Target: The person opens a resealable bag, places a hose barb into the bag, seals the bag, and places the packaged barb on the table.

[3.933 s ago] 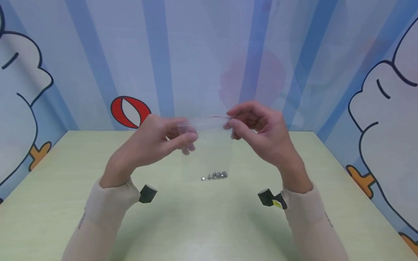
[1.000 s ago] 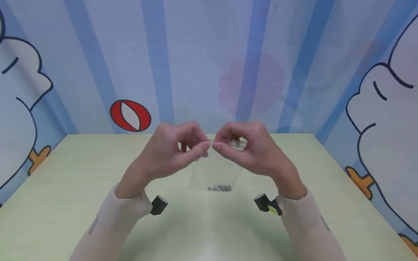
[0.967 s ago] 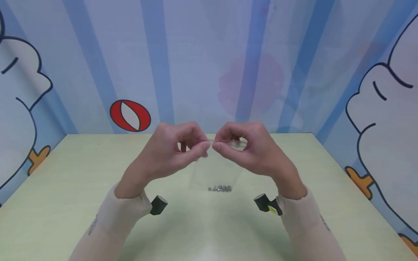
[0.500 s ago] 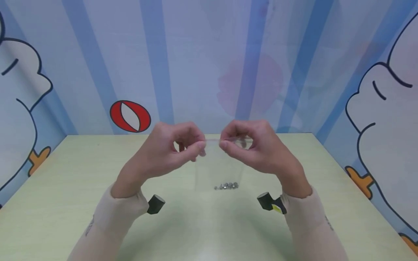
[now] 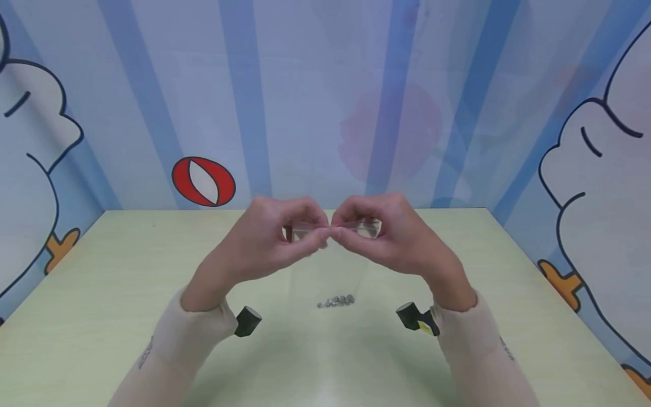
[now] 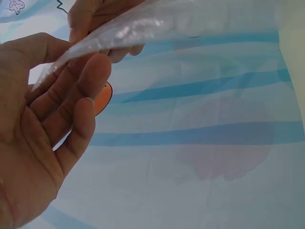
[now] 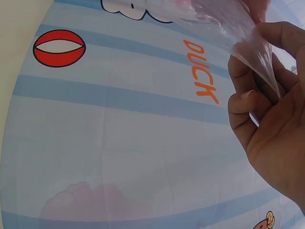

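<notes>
A clear plastic bag [image 5: 325, 271] hangs between my two hands in the head view, its top edge running level through both grips. Several small shiny metal pieces [image 5: 336, 301], perhaps nuts, lie in a row along its bottom; their exact kind is too small to tell. My left hand [image 5: 272, 237] pinches the top edge between thumb and forefinger. Right beside it, my right hand [image 5: 389, 234] pinches the same edge, the fingertips of both hands almost touching. In the left wrist view the bag's film [image 6: 157, 21] slants across the fingers; the right wrist view shows its corner [image 7: 259, 57] against the palm.
A pale wooden table [image 5: 112, 294] lies beneath the hands. Behind it stands a blue striped cloth backdrop [image 5: 315, 102] with a printed red ball [image 5: 203, 181] and cartoon figures. A small black camera [image 5: 248, 321] sits at the left cuff, another camera [image 5: 409, 315] at the right.
Earlier my hands held the bag's top wide apart. They came together, parted slightly half a second ago, and now meet again at the middle of the edge. The metal pieces swung a little left.
</notes>
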The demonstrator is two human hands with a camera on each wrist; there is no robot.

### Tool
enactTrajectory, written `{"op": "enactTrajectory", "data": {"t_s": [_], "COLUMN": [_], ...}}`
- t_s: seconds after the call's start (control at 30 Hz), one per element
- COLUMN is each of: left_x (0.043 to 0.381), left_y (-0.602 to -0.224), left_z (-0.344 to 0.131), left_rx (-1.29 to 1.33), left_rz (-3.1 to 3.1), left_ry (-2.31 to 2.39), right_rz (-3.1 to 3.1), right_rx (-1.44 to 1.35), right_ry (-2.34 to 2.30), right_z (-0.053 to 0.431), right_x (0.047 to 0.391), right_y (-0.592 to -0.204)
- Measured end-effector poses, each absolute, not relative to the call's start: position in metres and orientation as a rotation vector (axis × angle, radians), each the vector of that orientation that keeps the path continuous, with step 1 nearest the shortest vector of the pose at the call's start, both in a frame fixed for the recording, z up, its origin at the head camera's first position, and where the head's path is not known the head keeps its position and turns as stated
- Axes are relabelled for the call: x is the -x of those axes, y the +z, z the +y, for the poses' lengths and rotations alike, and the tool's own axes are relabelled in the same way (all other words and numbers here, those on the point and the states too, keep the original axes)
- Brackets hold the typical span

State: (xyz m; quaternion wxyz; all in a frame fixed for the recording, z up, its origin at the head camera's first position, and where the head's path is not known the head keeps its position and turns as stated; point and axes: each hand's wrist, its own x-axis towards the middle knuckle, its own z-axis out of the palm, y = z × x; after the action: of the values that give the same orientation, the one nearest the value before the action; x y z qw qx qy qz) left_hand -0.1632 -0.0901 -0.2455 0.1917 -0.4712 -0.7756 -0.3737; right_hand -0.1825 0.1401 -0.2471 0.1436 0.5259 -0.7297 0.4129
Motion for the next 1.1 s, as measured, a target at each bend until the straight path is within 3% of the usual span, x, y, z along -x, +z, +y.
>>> {"op": "enactTrajectory", "data": {"t_s": [1.1], "left_x": [0.1619], "left_y": [-0.2429], "left_z": [-0.0933], "left_rx": [1.345], "left_rz": [-2.105], "left_ry": [-0.997], "right_rz": [-2.075], "right_rx": [-1.592], "right_ry": [1.159], "right_z": [0.1487], "right_x": [0.1861], "right_y": [-0.2476]}}
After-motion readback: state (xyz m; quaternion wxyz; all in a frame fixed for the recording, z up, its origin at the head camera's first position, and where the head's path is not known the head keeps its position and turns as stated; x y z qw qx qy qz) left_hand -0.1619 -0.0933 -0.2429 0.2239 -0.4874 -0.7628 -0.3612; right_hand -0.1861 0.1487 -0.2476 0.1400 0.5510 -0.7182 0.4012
